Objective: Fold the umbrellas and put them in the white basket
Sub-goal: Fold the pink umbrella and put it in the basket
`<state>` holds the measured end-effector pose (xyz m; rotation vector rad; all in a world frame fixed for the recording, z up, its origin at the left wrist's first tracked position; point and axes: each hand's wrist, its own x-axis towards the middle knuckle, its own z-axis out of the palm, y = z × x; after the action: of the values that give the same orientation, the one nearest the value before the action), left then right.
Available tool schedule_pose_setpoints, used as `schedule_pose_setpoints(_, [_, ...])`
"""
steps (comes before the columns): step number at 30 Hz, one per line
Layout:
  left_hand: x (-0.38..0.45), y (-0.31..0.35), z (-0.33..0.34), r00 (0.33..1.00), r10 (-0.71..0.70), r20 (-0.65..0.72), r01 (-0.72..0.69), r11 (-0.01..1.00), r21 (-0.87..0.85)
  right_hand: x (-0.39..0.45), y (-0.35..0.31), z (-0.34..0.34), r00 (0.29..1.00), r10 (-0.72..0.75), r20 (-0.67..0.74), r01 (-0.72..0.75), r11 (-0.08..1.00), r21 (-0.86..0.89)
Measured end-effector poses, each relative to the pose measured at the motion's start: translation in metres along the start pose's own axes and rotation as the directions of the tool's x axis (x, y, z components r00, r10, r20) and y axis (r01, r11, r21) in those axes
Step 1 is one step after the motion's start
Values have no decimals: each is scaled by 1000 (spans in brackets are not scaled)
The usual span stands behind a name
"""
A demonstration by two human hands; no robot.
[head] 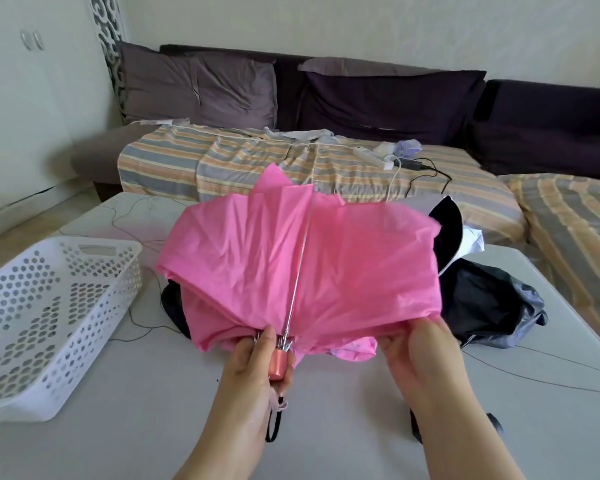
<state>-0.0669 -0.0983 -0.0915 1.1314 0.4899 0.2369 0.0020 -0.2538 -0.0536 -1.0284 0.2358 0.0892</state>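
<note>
While the pink umbrella (302,271) is held above the desk (153,393), its handle (280,362) gripped by the left hand (257,382) and canopy edge pinched by the right hand (420,351), panels should be gathered evenly before the white basket (49,317) is reached.

Left hand (257,372) grips pink umbrella (302,265) handle; right hand (420,355) pinches canopy edge; white basket (49,320) left.

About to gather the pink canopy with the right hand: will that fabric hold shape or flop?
Probably floppy: the pink canopy sags in creases around its metal shaft. It looks thin and light, so likely slippery where the right hand pinches its edge.
</note>
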Motion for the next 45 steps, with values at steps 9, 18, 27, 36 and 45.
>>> schedule_pose_setpoints(9, [-2, -1, 2, 997, 9, 82, -11, 1000, 28, -34, 17, 28, 692, -660, 291, 653, 400, -643])
schedule_pose_setpoints(18, [-19, 1, 5, 970, 64, 235, -112, 974, 199, -12, 16, 33, 954, -288, 90, 238, 537, -809])
schedule_pose_setpoints(27, [-32, -1, 5, 917, -26, 399, -196, 840, 507, -13, 19, 23, 988, -152, 5, 127, 808, -575])
schedule_pose_setpoints(36, [-37, -16, 1, 811, 382, 442, -575, 391, 719, -14, 32, 30, 941, -338, -4, 247, 697, -673])
schedule_pose_setpoints(45, [-18, 1, -2, 906, 214, 366, -336, 888, 315, -21, 25, 40, 968, -232, 96, 234, 695, -680])
